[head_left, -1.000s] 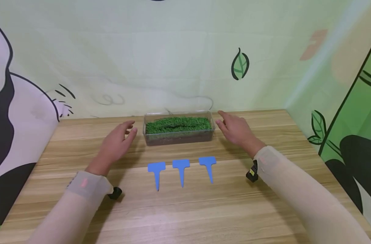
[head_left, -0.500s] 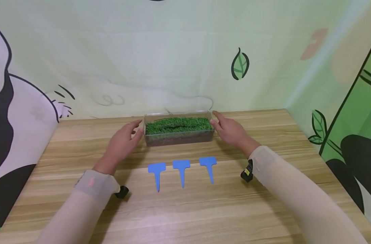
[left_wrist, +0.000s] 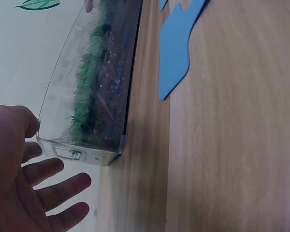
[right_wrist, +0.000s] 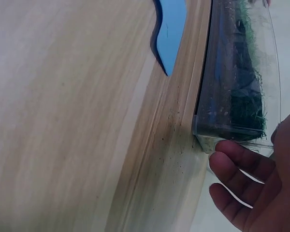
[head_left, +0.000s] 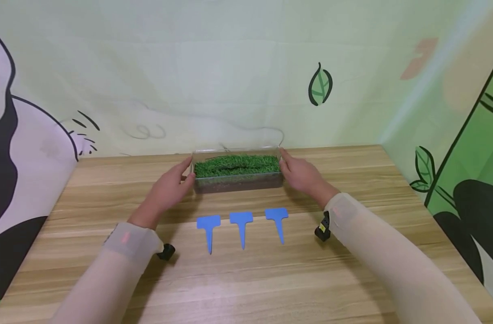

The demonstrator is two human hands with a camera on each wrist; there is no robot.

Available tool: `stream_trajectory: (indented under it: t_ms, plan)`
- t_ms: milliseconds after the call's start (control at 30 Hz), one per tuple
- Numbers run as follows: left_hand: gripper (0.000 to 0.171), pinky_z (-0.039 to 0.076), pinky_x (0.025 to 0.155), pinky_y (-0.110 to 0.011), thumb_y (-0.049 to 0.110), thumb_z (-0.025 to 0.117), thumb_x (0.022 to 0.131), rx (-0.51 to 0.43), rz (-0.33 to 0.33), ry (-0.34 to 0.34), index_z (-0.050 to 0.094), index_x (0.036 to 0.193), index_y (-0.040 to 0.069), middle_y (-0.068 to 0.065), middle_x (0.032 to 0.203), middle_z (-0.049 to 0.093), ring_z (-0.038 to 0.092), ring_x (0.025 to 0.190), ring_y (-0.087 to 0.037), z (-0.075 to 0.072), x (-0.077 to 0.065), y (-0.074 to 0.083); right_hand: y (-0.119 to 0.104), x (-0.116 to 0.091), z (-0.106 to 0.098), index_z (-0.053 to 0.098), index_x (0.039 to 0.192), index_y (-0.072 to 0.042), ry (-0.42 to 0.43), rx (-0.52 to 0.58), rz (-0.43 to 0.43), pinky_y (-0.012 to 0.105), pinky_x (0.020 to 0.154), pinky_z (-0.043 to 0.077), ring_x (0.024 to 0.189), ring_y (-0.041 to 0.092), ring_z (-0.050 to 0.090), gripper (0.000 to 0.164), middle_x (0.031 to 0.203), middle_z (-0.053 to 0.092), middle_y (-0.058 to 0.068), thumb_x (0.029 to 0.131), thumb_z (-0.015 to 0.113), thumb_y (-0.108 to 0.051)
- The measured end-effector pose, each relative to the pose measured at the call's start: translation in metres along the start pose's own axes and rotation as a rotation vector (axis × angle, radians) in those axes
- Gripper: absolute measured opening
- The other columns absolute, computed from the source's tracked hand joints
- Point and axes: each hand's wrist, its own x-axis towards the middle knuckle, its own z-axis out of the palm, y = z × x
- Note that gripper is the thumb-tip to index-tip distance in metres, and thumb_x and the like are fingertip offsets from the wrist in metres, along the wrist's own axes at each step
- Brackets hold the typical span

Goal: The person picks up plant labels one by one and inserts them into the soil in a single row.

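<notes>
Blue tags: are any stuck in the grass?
No, all three blue tags lie flat on the table, in front of the clear box that holds the grass.

Clear rectangular box (head_left: 238,182): stood upright, crosswise | Fill: green grass (head_left: 234,165) covered dark soil (left_wrist: 111,77) | Position: rested on wooden table (head_left: 246,283), near rear edge

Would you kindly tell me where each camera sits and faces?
Head: worn on the head, facing forward and down at the clear box and blue markers; left hand, right hand and sleeves show.
Left wrist: worn there, facing the box's left end; mainly the left hand shows.
Right wrist: worn there, facing the box's right end; mainly the right hand shows.
Both wrist views share the box and its green grass.
</notes>
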Motion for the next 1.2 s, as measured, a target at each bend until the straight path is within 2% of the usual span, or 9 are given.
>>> stream_trajectory:
  t_ms: [67,167,267,433,633,800,933,1200]
  plan:
    - [0.063,0.049,0.095,-0.053,0.039,0.035,0.107,-0.008,-0.012,-0.018,0.014,0.163,0.019,-0.013,0.164,0.028,0.053,0.133,-0.036,0.001,0.000,0.000,0.000,0.001,0.001,0.012,0.162,-0.010,-0.017,0.007,0.010,0.035,0.045,0.040,0.044,0.014,0.035,0.060,0.057,0.043,0.000,0.109,0.018,-0.038]
    - [0.062,0.051,0.077,-0.043,0.042,0.035,0.107,-0.048,-0.040,-0.028,0.015,0.162,0.024,-0.011,0.164,0.029,0.054,0.133,-0.034,0.002,0.000,-0.001,0.000,0.002,0.001,0.011,0.162,-0.012,-0.023,0.006,0.018,0.031,0.043,0.038,0.043,0.012,0.034,0.060,0.057,0.043,-0.001,0.108,0.017,-0.038]
    - [0.061,0.050,0.069,-0.037,0.044,0.038,0.106,-0.103,-0.061,-0.028,0.015,0.162,0.030,-0.010,0.163,0.030,0.055,0.132,-0.033,0.001,-0.002,-0.001,0.000,0.003,0.000,0.013,0.162,-0.014,-0.018,0.036,0.024,0.030,0.042,0.037,0.043,0.012,0.034,0.059,0.058,0.044,0.000,0.108,0.019,-0.037]
    - [0.062,0.051,0.078,-0.038,0.043,0.042,0.106,-0.140,-0.072,-0.037,0.017,0.161,0.031,-0.009,0.164,0.027,0.054,0.133,-0.034,-0.002,-0.005,0.001,0.001,0.002,0.001,0.013,0.162,-0.015,-0.025,0.070,0.020,0.029,0.043,0.037,0.044,0.012,0.035,0.059,0.058,0.045,0.000,0.108,0.020,-0.035]
    - [0.062,0.049,0.095,-0.049,0.044,0.042,0.105,-0.129,-0.069,-0.047,0.017,0.161,0.033,-0.011,0.162,0.033,0.050,0.135,-0.037,-0.003,-0.009,0.002,-0.001,-0.006,0.001,0.013,0.162,-0.014,-0.022,0.092,0.014,0.030,0.043,0.037,0.044,0.013,0.033,0.058,0.056,0.042,-0.001,0.108,0.021,-0.032]
    - [0.061,0.049,0.099,-0.053,0.045,0.043,0.105,-0.140,-0.068,-0.044,0.017,0.160,0.036,-0.012,0.161,0.035,0.048,0.137,-0.039,-0.002,-0.011,-0.001,-0.002,-0.009,0.002,0.014,0.162,-0.012,-0.010,0.092,0.006,0.029,0.042,0.034,0.043,0.012,0.031,0.058,0.054,0.040,-0.002,0.107,0.021,-0.029]
    - [0.061,0.049,0.097,-0.052,0.045,0.043,0.105,-0.143,-0.058,-0.041,0.018,0.160,0.035,-0.014,0.157,0.041,0.047,0.137,-0.040,-0.001,-0.013,-0.004,-0.002,-0.010,0.005,0.014,0.162,-0.012,-0.005,0.095,0.007,0.029,0.042,0.032,0.043,0.012,0.030,0.059,0.053,0.040,-0.003,0.106,0.022,-0.029]
    - [0.062,0.050,0.082,-0.041,0.045,0.044,0.105,-0.112,-0.037,-0.041,0.020,0.160,0.031,-0.013,0.151,0.050,0.055,0.129,-0.037,0.001,-0.018,-0.001,0.003,-0.014,0.007,0.014,0.162,-0.015,0.002,0.120,0.004,0.030,0.040,0.034,0.042,0.012,0.031,0.058,0.052,0.039,-0.003,0.107,0.025,-0.027]
